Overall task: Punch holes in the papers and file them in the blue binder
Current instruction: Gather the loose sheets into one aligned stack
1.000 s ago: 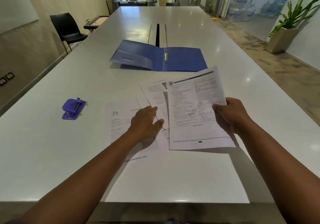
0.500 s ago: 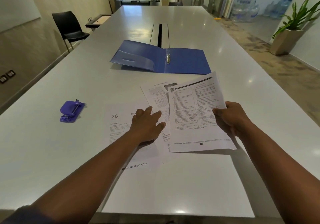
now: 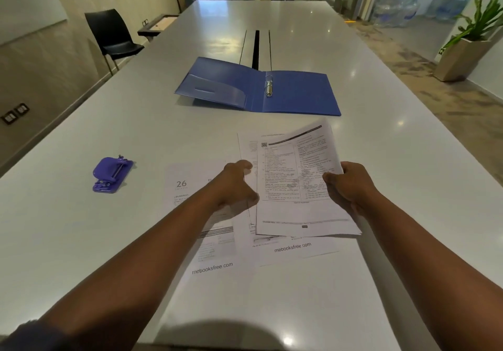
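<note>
My right hand [image 3: 351,187] grips the right edge of a printed sheet [image 3: 294,187], lifted slightly off the table. My left hand [image 3: 234,184] has its fingers curled at the left edge of a second sheet [image 3: 296,250], which lies partly under the first. A third sheet, marked 26 [image 3: 187,187], lies flat to the left, partly under my left forearm. The blue binder [image 3: 296,95] lies open beyond the papers, its metal rings [image 3: 269,85] upright at the spine. A purple hole punch [image 3: 111,174] sits on the table to the left, apart from both hands.
All of this is on a long white table [image 3: 81,242] with a dark cable slot [image 3: 255,46] down its middle behind the binder. A black chair [image 3: 111,35] stands at the left side. A potted plant [image 3: 468,48] stands on the floor at right.
My left hand went from lying flat on the papers to curling at a sheet's edge, and that sheet has slid right, under the one in my right hand.
</note>
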Motion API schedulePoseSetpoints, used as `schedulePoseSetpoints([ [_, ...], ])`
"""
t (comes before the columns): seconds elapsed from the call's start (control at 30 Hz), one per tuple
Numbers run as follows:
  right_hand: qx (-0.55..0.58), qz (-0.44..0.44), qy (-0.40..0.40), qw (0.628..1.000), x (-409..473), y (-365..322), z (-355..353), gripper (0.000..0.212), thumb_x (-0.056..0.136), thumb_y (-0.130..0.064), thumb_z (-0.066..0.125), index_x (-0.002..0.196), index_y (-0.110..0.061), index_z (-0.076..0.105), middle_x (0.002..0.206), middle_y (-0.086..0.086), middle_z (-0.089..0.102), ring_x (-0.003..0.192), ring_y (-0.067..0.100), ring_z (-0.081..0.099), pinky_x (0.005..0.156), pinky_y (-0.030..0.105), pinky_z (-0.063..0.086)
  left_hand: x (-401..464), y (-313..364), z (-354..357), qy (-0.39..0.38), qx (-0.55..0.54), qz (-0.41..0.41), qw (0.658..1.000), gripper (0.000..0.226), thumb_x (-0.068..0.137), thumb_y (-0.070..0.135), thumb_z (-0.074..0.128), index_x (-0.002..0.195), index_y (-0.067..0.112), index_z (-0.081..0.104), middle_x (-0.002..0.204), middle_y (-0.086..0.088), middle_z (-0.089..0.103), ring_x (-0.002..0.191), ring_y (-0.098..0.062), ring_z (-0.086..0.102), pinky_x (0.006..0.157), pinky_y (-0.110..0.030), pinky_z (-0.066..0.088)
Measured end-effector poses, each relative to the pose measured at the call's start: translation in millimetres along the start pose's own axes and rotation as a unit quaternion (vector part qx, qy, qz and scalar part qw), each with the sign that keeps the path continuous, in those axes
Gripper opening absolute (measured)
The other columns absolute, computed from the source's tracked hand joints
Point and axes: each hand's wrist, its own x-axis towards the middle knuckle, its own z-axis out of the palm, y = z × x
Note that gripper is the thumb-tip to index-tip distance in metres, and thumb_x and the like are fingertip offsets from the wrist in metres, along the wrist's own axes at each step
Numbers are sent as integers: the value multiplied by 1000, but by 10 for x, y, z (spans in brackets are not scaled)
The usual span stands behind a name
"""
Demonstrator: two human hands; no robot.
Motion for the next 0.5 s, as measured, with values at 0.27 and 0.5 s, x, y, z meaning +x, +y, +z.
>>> schedulePoseSetpoints([
  [0.27, -6, 8, -25, 1000, 91, 64, 16, 16, 97, -8, 65, 112, -10, 70, 105, 10, 74, 85, 32, 75, 76, 44, 65, -8, 270, 4, 45, -405, -96, 908, 68, 91, -16, 60, 150, 5, 31, 117, -19, 63, 79, -21, 64, 57, -27, 58],
  [0.5, 39, -6, -42, 998, 84, 125, -54, 9, 96, -13, 68, 96, -21, 72, 96, 7, 79, 90, 46, 75, 87, 64, 58, 61, 189, 191, 182, -207, -10, 961, 16, 97, 7, 59, 105, 12, 72, 108, 0, 75, 80, -13, 70, 60, -19, 55],
])
